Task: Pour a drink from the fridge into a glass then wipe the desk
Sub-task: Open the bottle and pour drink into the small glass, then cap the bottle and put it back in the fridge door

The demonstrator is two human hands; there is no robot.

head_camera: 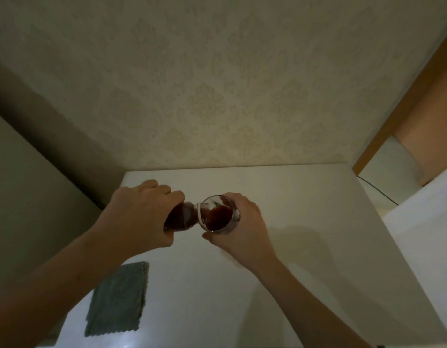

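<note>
Your left hand (139, 212) grips one tilted bottle (179, 217) at the rim of one glass (218, 214) clasped by your right hand (242, 222); one grey cloth (118, 300) lies on the bench (292, 197).

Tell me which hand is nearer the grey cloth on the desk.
Left. The left hand grips the tilted bottle directly beyond the grey cloth, on the cloth's side of the desk. The right hand holds the glass farther right.
</note>
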